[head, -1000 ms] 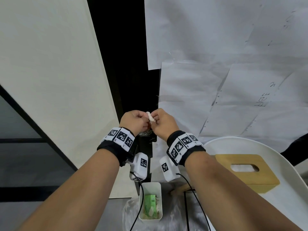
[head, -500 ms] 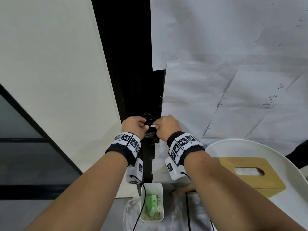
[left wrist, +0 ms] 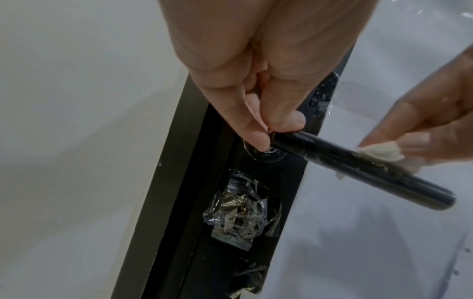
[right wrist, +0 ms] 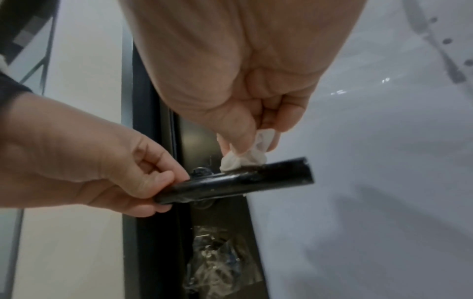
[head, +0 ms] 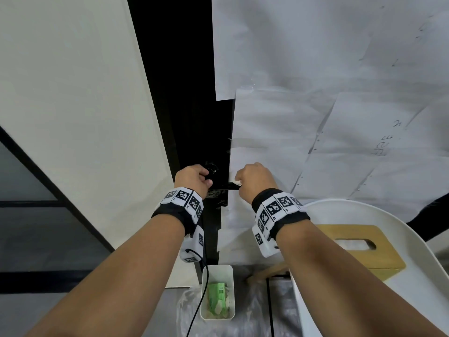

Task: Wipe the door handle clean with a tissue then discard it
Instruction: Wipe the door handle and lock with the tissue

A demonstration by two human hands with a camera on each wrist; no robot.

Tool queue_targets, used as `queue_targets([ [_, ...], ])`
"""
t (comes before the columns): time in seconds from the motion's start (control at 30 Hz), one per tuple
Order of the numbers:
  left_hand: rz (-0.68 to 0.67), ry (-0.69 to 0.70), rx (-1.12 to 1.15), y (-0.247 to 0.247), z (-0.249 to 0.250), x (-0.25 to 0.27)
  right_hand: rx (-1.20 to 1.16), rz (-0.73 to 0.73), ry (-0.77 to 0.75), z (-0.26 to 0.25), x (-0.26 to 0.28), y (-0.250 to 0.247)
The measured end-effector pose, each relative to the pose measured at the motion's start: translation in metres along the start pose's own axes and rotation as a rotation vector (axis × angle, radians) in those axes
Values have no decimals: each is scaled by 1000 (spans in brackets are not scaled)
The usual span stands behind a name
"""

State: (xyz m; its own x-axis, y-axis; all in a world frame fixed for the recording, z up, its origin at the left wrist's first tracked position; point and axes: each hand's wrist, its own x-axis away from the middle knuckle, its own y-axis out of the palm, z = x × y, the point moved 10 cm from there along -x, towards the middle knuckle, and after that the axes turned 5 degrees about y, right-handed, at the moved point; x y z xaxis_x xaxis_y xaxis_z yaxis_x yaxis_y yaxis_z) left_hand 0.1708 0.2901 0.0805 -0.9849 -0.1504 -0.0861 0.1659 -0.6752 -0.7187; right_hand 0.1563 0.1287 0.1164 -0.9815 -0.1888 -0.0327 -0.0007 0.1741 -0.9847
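Observation:
A black lever door handle (left wrist: 358,165) (right wrist: 238,182) (head: 232,185) sticks out from the dark door edge. My left hand (head: 194,178) (left wrist: 268,133) (right wrist: 143,178) pinches the handle at its pivot end with curled fingers. My right hand (head: 252,181) (right wrist: 250,139) pinches a small crumpled white tissue (right wrist: 243,159) (left wrist: 381,152) (head: 237,182) and presses it onto the top of the handle near its free end. Grey dirt shows on the handle beside the tissue.
Below the hands a small white bin (head: 217,293) holds a green packet and scraps. A wooden tissue box (head: 359,249) sits on a white round table (head: 425,276) at the right. Crumpled clear film (left wrist: 243,212) is stuck on the door plate under the handle. Paper sheets (head: 340,117) cover the door.
Both hands moved apart and forward from holding the tissue together. The left now grips the handle's pivot end, and the right has brought the tissue onto the handle.

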Motion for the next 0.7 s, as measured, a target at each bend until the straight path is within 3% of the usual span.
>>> queue_targets([
  [0.23,33,-13,-23,-2,1,1,-94,128,-110,-42,13,10],
  [0.5,9,-4,-20,2,2,0,-115,257,145,32,23,1],
  [0.7,52,13,-30,-1,3,1,-168,203,-18,-36,22,13],
])
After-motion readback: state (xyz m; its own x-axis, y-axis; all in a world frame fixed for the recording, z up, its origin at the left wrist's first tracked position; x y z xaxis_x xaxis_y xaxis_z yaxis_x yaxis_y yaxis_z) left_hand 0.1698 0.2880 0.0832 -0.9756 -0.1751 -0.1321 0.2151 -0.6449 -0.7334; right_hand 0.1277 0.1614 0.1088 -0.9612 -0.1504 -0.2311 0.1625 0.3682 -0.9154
